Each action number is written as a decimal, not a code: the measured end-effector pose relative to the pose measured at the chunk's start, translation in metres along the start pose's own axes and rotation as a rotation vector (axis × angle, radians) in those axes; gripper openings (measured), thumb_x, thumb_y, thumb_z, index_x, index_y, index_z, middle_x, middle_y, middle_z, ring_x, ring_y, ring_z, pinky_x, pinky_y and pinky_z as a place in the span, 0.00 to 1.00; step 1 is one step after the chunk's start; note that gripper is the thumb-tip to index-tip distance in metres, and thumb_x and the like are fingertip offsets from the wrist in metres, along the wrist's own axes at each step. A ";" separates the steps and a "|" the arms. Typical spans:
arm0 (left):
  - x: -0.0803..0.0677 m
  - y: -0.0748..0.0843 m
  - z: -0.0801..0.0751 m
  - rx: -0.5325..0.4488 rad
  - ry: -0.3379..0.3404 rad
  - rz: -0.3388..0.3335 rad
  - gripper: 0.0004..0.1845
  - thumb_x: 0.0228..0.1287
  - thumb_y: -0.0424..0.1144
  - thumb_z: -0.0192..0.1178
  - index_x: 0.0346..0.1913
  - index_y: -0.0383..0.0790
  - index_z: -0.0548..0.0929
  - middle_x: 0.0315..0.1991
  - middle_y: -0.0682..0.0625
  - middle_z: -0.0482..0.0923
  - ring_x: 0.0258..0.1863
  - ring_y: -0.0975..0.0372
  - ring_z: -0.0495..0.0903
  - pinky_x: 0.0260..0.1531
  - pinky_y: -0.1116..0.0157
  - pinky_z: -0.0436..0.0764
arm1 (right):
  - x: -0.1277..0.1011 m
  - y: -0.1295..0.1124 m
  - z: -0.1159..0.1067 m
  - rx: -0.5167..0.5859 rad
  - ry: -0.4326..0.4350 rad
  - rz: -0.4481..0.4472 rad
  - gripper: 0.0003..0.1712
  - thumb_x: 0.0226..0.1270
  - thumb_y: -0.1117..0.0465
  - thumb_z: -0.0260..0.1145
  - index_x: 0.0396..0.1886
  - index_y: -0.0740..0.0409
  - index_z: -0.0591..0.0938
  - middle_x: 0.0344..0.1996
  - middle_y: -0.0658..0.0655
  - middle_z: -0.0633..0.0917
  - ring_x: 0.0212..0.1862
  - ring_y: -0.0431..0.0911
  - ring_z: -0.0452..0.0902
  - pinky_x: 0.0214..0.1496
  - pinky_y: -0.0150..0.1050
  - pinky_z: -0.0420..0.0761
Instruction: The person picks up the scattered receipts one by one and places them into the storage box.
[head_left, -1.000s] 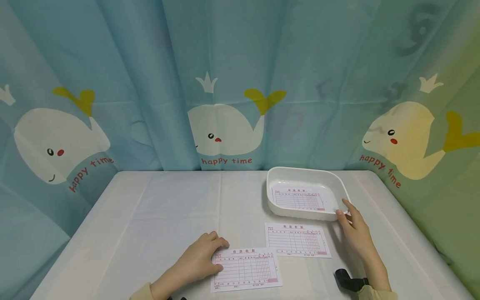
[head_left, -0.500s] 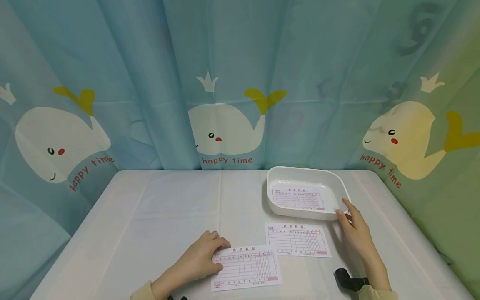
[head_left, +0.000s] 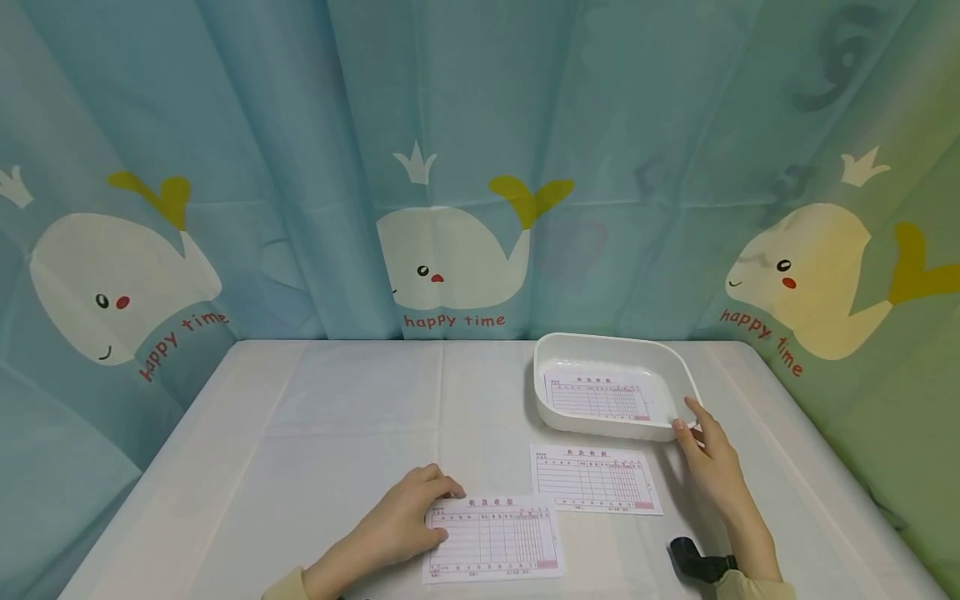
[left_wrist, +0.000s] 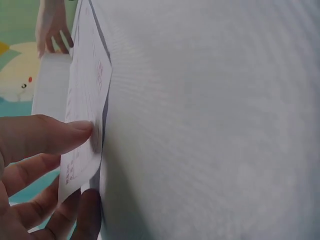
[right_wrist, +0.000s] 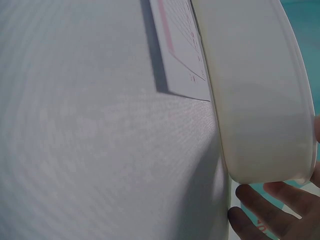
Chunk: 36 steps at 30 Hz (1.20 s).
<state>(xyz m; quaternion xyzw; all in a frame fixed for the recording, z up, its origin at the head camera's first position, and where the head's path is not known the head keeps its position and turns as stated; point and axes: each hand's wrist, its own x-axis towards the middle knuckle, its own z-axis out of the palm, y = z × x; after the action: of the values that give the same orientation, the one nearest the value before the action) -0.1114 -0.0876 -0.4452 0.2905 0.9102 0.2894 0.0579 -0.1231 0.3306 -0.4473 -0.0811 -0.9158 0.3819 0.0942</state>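
The nearest receipt form (head_left: 491,538), a white slip ruled in red, lies at the front of the bench (head_left: 337,433), just left of centre. The left hand (head_left: 401,518) sits at its left edge. In the left wrist view the thumb presses the top face of the slip while the fingers (left_wrist: 87,210) curl below its lifted edge, so the left grip is pinching the form, with that edge raised slightly off the bench.

A second receipt form (head_left: 595,479) of the same print lies flat just beyond and to the right of the first, their corners near one another but apart. Neither hand touches it.

Behind the second form stands a white tray (head_left: 678,367), shallow with rounded corners, on the right half of the bench. A third receipt form (head_left: 597,396) lies flat inside it. The right hand (head_left: 708,454) is at the tray's front right corner. Its fingertips (right_wrist: 250,197) lie against the outer wall and rim; the fingers are extended and only lightly bent, not wrapped round the tray, so the right grip is released and merely touching.

A black wrist mount (head_left: 693,562) shows on the right forearm at the lower edge. The bench carries a pale cloth with fold creases. Behind and on both sides hangs a blue curtain (head_left: 300,167) printed with white whales and the words "happy time".
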 end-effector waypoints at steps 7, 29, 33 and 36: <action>0.002 -0.004 0.000 -0.218 -0.077 -0.015 0.17 0.50 0.28 0.65 0.45 0.46 0.82 0.37 0.58 0.77 0.33 0.71 0.69 0.32 0.74 0.70 | -0.001 0.000 0.000 0.002 -0.009 0.012 0.36 0.77 0.49 0.47 0.75 0.63 0.52 0.70 0.78 0.55 0.63 0.75 0.62 0.59 0.70 0.66; 0.013 -0.009 -0.010 -0.641 -0.166 -0.074 0.19 0.57 0.27 0.59 0.52 0.41 0.82 0.43 0.45 0.80 0.35 0.64 0.74 0.39 0.71 0.69 | 0.000 -0.001 0.000 0.000 -0.009 0.006 0.36 0.77 0.49 0.46 0.75 0.64 0.52 0.69 0.79 0.55 0.62 0.76 0.62 0.60 0.70 0.66; 0.014 -0.010 -0.011 -0.698 -0.177 -0.068 0.18 0.59 0.27 0.58 0.53 0.38 0.81 0.47 0.42 0.81 0.39 0.61 0.77 0.42 0.71 0.73 | 0.000 -0.002 0.000 0.001 -0.008 0.000 0.36 0.77 0.49 0.46 0.75 0.64 0.52 0.69 0.79 0.56 0.62 0.76 0.63 0.59 0.70 0.67; 0.016 -0.009 -0.011 -0.718 -0.180 -0.068 0.18 0.59 0.28 0.58 0.54 0.38 0.80 0.50 0.41 0.80 0.42 0.61 0.79 0.42 0.71 0.75 | 0.000 -0.001 0.000 0.002 -0.002 -0.002 0.36 0.77 0.49 0.46 0.75 0.64 0.53 0.69 0.79 0.56 0.62 0.76 0.63 0.59 0.69 0.67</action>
<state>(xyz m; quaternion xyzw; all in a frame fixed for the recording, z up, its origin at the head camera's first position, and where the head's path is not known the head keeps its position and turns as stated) -0.1319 -0.0900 -0.4401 0.2455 0.7510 0.5615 0.2456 -0.1231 0.3298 -0.4462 -0.0798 -0.9156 0.3828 0.0937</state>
